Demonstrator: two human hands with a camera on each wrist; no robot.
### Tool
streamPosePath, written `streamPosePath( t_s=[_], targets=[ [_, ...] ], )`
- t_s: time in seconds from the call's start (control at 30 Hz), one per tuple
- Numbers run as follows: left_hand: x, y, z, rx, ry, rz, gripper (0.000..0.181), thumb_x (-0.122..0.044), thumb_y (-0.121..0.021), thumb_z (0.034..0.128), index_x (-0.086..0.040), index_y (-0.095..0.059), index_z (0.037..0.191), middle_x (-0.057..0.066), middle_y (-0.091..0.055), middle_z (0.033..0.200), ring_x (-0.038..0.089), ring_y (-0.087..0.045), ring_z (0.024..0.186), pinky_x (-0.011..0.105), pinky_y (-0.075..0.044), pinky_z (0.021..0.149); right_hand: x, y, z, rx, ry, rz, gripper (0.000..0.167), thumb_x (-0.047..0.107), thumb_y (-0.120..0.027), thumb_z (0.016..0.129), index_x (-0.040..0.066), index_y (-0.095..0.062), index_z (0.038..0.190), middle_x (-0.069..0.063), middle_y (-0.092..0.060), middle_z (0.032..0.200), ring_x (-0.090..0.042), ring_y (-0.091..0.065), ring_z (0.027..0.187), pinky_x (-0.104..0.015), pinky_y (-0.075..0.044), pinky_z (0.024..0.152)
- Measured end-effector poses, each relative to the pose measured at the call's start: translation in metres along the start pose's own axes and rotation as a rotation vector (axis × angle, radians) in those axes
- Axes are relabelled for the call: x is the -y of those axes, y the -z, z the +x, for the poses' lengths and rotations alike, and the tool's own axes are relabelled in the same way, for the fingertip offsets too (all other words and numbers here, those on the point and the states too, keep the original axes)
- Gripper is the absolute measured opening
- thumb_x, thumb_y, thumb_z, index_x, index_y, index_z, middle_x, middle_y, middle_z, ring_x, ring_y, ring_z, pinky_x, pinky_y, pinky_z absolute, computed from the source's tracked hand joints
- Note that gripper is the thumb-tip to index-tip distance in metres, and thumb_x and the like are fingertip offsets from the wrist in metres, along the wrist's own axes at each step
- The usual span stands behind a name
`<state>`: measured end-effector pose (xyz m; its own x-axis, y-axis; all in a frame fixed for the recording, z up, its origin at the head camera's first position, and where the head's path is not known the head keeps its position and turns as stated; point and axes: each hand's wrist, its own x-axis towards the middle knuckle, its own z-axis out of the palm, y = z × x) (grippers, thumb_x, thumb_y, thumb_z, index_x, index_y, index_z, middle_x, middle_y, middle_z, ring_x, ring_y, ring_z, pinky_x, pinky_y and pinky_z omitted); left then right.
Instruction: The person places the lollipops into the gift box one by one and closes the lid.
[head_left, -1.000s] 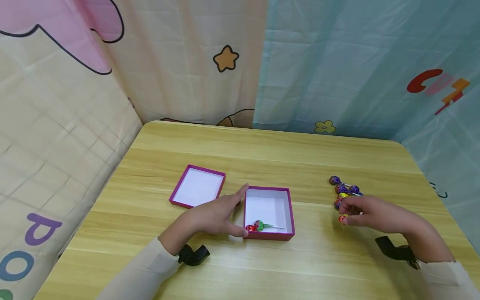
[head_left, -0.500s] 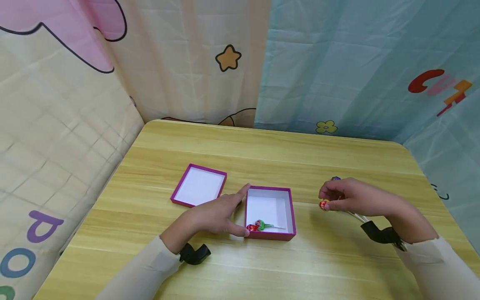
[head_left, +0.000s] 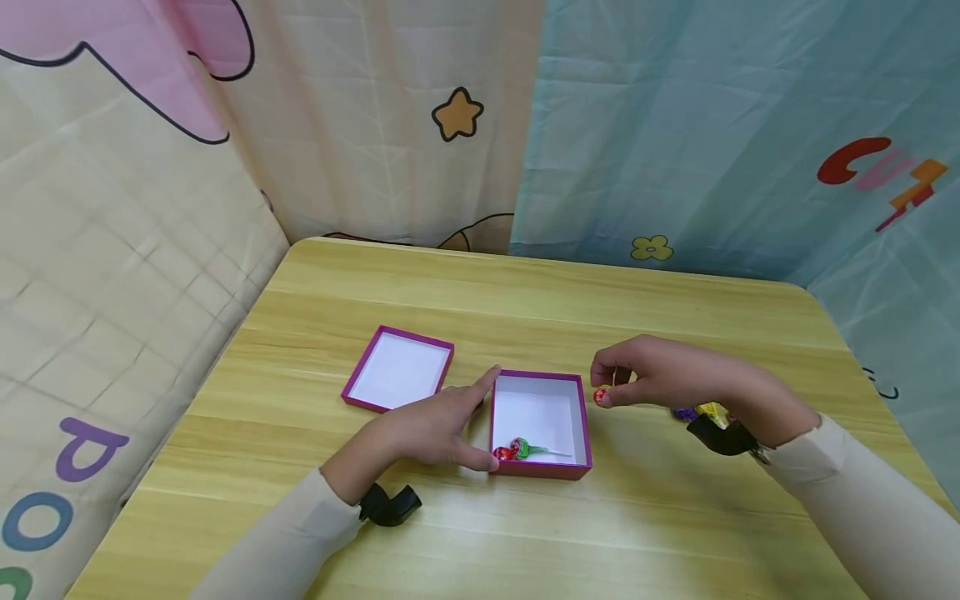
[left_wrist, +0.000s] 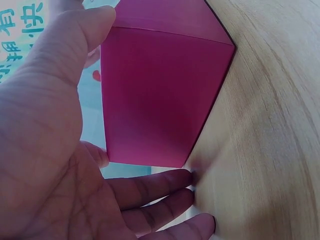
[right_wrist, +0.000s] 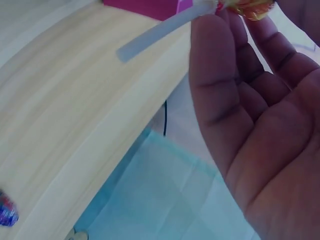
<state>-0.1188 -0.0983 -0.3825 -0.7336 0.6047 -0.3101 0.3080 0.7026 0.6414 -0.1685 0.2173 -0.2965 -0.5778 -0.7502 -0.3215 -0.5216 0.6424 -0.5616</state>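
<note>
A magenta box (head_left: 583, 425) with a white inside stands without its lid on the table. My left hand (head_left: 435, 425) holds its left side, thumb at the front corner and index finger at the back corner; the other fingers stretch beside the box in the left wrist view. Inside, at the front, lie a red lollipop (head_left: 504, 454) and a green lollipop (head_left: 521, 449). My right hand (head_left: 660, 371), just right of the box, pinches a red-and-yellow lollipop (head_left: 601, 396) by its head end. Its white stick (right_wrist: 160, 34) points away from the palm in the right wrist view.
The box lid (head_left: 401, 371) lies inside up behind my left hand. Partly hidden under the right wrist are more lollipops, among them a yellow one (head_left: 712, 411) and a purple one (head_left: 684, 413). Printed curtains (head_left: 645, 125) hang behind the table (head_left: 525, 533).
My right hand has lifted the red-and-yellow lollipop from the pile and carried it left, close to the box. The left hand stays at the box.
</note>
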Motion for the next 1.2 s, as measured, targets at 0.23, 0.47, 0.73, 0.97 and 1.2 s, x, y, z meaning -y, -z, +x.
streamPosePath(
  t_s=[0.23, 0.47, 0.73, 0.97, 1.2],
  targets=[
    [-0.001, 0.000, 0.001, 0.004, 0.009, 0.007, 0.122, -0.061, -0.078, 0.0764, -0.023, 0.002, 0.161, 0.004, -0.038, 0.155, 0.021, -0.035, 0.141, 0.043, -0.033, 0.112, 0.016, -0.005, 0.026, 0.046, 0.008, 0.014, 0.011, 0.032, -0.069, 0.095, 0.024, -0.064, 0.093, 0.010, -0.062, 0.085, -0.014, -0.059, 0.080, -0.030, -0.051, 0.068],
    [0.000, 0.002, 0.002, 0.010, 0.020, 0.013, 0.123, -0.063, -0.077, 0.0756, -0.024, 0.002, 0.161, 0.003, -0.037, 0.156, 0.020, -0.036, 0.141, 0.042, -0.034, 0.112, 0.031, -0.011, 0.048, 0.055, 0.018, 0.011, 0.010, 0.026, -0.072, 0.093, 0.021, -0.063, 0.090, 0.007, -0.059, 0.080, -0.016, -0.055, 0.073, -0.029, -0.047, 0.061],
    [0.001, 0.002, 0.000, 0.015, 0.011, 0.016, 0.122, -0.064, -0.076, 0.0764, -0.022, 0.002, 0.161, 0.004, -0.035, 0.158, 0.020, -0.035, 0.141, 0.043, -0.034, 0.112, 0.034, -0.028, 0.071, 0.018, 0.046, 0.031, 0.010, 0.023, -0.071, 0.093, 0.019, -0.063, 0.090, 0.007, -0.059, 0.080, -0.014, -0.055, 0.074, -0.028, -0.046, 0.063],
    [0.002, 0.002, 0.000, 0.011, -0.012, 0.014, 0.121, -0.063, -0.075, 0.0774, -0.021, 0.002, 0.161, 0.005, -0.034, 0.157, 0.018, -0.038, 0.138, 0.041, -0.035, 0.111, 0.034, -0.047, 0.087, -0.009, 0.031, 0.031, 0.012, 0.019, -0.073, 0.091, 0.020, -0.063, 0.086, 0.009, -0.060, 0.079, -0.014, -0.055, 0.075, -0.028, -0.046, 0.064],
    [0.002, 0.003, 0.000, 0.014, -0.016, 0.005, 0.121, -0.062, -0.075, 0.0781, -0.021, 0.003, 0.161, 0.006, -0.034, 0.157, 0.019, -0.037, 0.138, 0.041, -0.034, 0.111, 0.035, -0.062, 0.095, -0.024, 0.009, 0.036, 0.013, 0.018, -0.075, 0.090, 0.018, -0.064, 0.084, 0.007, -0.059, 0.078, -0.012, -0.053, 0.073, -0.026, -0.044, 0.064]
  ],
)
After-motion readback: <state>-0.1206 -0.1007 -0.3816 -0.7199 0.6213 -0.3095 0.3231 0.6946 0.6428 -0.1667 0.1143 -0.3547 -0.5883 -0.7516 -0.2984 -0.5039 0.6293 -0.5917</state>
